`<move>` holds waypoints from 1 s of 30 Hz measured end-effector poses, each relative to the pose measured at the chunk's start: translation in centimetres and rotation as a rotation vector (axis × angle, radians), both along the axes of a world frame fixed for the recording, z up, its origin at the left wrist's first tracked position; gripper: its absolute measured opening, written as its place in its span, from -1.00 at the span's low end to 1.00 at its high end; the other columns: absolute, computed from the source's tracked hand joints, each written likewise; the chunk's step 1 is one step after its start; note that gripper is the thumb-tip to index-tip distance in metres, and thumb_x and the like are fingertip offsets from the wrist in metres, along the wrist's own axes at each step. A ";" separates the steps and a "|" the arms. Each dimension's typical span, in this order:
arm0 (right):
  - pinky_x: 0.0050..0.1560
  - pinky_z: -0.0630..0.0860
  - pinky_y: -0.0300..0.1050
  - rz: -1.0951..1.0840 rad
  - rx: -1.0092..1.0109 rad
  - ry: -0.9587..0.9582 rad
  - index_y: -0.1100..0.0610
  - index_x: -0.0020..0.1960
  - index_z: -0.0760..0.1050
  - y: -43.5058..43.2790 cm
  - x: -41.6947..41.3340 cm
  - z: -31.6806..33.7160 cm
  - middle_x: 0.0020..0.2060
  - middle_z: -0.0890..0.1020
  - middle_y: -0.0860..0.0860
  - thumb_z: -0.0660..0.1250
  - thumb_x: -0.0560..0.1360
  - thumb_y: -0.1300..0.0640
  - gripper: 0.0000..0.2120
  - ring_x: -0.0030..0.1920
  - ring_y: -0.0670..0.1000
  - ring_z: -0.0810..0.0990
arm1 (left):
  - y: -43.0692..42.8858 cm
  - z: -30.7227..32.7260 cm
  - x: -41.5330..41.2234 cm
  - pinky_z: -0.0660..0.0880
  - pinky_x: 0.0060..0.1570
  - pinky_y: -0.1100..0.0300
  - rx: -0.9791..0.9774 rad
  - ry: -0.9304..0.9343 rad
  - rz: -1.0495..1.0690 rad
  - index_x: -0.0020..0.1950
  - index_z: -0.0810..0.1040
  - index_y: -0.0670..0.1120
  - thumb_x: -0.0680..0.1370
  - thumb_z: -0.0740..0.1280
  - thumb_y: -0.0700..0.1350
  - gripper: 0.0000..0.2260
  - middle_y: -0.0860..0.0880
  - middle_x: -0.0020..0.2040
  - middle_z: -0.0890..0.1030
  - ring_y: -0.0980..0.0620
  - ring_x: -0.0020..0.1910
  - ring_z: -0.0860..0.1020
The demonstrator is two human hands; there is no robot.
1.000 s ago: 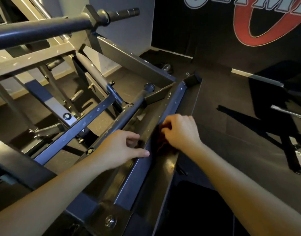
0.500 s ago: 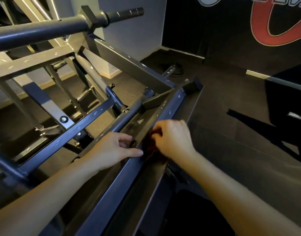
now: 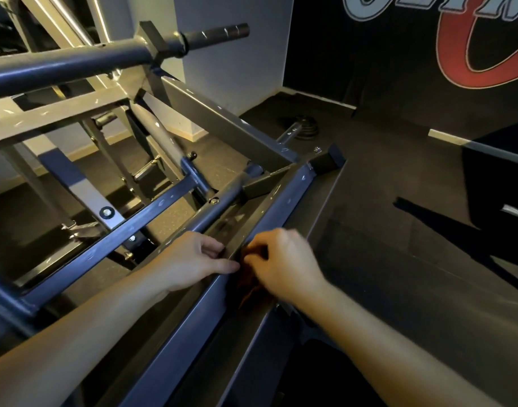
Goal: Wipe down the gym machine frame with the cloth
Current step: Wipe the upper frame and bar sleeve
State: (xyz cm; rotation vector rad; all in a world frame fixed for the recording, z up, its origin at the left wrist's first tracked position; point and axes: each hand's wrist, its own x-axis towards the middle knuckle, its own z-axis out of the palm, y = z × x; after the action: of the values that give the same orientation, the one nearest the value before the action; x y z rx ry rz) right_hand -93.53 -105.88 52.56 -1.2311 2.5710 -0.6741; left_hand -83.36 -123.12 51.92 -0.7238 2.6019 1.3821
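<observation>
A long blue-grey steel rail of the gym machine frame runs from the bottom centre up to the right. My right hand grips a dark reddish-brown cloth bunched against the rail's right side; most of the cloth is hidden under the hand. My left hand rests on the rail's left edge, thumb stretched along the top and fingers curled over the inner side, just left of the cloth.
Crossbars and a thick padded bar of the machine fill the left half. Dark rubber flooring spreads to the right. Weight plates lie by the far wall. A dark wall with a logo stands behind.
My right hand with the cloth has slid down the rail toward me, and my left hand has followed. The view has shifted slightly to the left.
</observation>
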 end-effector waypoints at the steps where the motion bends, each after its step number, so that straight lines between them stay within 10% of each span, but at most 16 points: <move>1: 0.21 0.50 -0.13 0.031 0.006 0.018 -0.08 0.16 0.61 0.0 1.0 0.0 -0.03 0.66 -0.12 0.37 0.59 -0.01 -0.84 0.02 -0.15 0.59 | -0.1 0.1 0.0 0.57 0.23 -0.01 0.008 -0.008 -0.007 0.14 0.69 -0.03 0.42 0.57 0.09 -0.65 0.03 0.01 0.73 0.11 -0.01 0.68; 13: 0.26 0.40 0.06 -0.369 0.085 0.269 0.06 0.04 0.59 -3.0 -16.8 0.5 -0.19 0.60 -0.03 0.39 0.56 0.11 -0.92 -0.02 0.08 0.62 | 0.8 -0.2 -0.5 0.49 0.24 0.17 -0.126 -0.033 0.051 0.42 0.53 -0.10 0.45 0.55 0.08 -0.41 -0.04 0.30 0.59 0.10 0.16 0.56; 22: 0.23 0.36 -0.06 -0.020 0.034 0.205 -0.03 0.13 0.60 -0.9 -10.7 -0.4 -0.07 0.62 -0.11 0.37 0.59 0.00 -0.86 -0.05 -0.11 0.52 | 1.2 1.0 -5.1 0.49 0.21 0.16 -0.156 0.000 0.069 0.41 0.53 -0.09 0.50 0.49 0.14 -0.45 -0.02 0.28 0.61 0.10 0.14 0.57; 30: 0.16 0.52 0.02 -0.404 0.054 0.329 0.09 0.03 0.60 -3.3 -19.6 0.7 -0.21 0.58 -0.03 0.39 0.55 0.11 -0.92 -0.10 0.04 0.61 | 1.5 0.9 -6.9 0.52 0.29 0.04 -0.214 -0.052 0.067 0.32 0.60 -0.09 0.50 0.51 0.08 -0.55 -0.02 0.23 0.62 0.06 0.15 0.59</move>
State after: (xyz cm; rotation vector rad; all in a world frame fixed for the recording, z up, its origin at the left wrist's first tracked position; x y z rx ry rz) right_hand -113.11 -109.17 53.21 -0.8708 3.1333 -0.4985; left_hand -90.30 -121.64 52.78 -0.8695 2.7342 1.0947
